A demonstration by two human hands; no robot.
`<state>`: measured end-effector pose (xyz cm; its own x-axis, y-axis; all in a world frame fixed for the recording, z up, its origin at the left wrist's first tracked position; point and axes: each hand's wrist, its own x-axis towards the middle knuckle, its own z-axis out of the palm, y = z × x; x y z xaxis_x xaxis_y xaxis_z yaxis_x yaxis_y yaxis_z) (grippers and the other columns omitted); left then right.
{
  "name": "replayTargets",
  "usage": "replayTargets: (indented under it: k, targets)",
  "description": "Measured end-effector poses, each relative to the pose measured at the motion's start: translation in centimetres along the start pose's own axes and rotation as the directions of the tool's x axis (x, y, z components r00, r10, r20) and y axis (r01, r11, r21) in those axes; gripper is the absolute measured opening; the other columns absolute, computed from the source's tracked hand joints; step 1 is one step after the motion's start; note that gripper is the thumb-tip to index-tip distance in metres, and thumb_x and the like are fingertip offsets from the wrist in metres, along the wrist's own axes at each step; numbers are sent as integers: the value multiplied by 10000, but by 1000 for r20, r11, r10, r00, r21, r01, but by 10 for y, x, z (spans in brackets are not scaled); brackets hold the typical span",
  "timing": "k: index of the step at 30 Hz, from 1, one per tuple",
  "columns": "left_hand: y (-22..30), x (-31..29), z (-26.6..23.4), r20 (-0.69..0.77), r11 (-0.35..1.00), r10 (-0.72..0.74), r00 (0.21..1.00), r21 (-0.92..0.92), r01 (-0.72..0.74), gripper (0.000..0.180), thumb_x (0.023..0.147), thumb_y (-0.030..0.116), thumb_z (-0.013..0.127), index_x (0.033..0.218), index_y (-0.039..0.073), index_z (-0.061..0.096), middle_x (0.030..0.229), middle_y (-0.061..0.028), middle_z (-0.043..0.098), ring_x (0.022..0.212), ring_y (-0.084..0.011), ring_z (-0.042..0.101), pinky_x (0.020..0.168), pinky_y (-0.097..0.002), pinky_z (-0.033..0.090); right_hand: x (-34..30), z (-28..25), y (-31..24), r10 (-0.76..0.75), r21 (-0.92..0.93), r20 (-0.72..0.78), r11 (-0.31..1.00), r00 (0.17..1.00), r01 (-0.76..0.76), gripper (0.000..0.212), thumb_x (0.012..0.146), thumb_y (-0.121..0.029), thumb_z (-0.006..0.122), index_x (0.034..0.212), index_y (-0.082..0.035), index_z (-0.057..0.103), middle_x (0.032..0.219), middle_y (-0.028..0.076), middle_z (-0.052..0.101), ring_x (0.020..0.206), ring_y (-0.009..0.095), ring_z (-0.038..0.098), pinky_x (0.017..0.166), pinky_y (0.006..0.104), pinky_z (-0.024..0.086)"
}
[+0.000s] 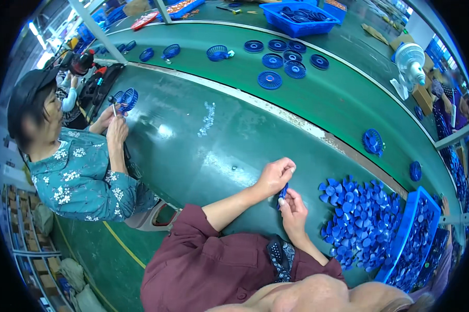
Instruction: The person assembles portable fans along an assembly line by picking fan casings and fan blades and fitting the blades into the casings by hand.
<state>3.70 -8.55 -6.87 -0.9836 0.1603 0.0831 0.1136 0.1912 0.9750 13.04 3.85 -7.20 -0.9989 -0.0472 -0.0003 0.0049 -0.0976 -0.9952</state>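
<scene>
Over the green worktable, my right hand (pixel 294 210) grips a small dark-blue plastic part (pixel 282 193), seen nearly edge-on and partly covered by the fingers. Just above it, my left hand (pixel 276 177) is closed with thumb and fingertips pinched together. Whatever sits in that pinch, if anything, is too small to make out. To the right of my hands lies a large loose heap of blue plastic fan blades (pixel 356 218). Small clear pieces (pixel 207 119) are strewn on the tabletop beyond my left hand.
A blue crate (pixel 412 229) full of blue blades stands right of the heap. Along the far side, a green conveyor (pixel 338 88) carries round blue fan grilles (pixel 270 80). At left, a co-worker (pixel 78 171) holds a tool and a blue grille. A blue basket (pixel 297 26) stands beyond.
</scene>
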Motion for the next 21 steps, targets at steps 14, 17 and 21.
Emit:
replayTargets:
  k: [14,17,21]
  targets:
    - [-3,3,2,-14,988,66,998,144,-63,115,892,117,584,929,10,603,815,-141,638,702,-268,631,627,-363,496,3,-5,0,37,43,37,998,999,-38,346,882,31,606,1213,48,508,990,67,622,783,73,585,659,214,497]
    - [-4,2,3,-5,979,131,991,157,-128,127,913,114,593,963,-1,612,782,-94,656,670,-132,605,594,-293,489,2,-4,-3,52,61,37,997,998,-54,342,882,33,604,1209,53,505,987,73,619,778,74,581,661,213,496]
    - [-6,1,4,-18,974,155,988,168,-149,128,914,115,594,966,-1,613,777,-90,652,662,-127,595,590,-290,484,3,-2,-3,43,61,39,997,998,-45,341,883,41,596,1210,59,498,986,78,613,787,82,589,668,222,505]
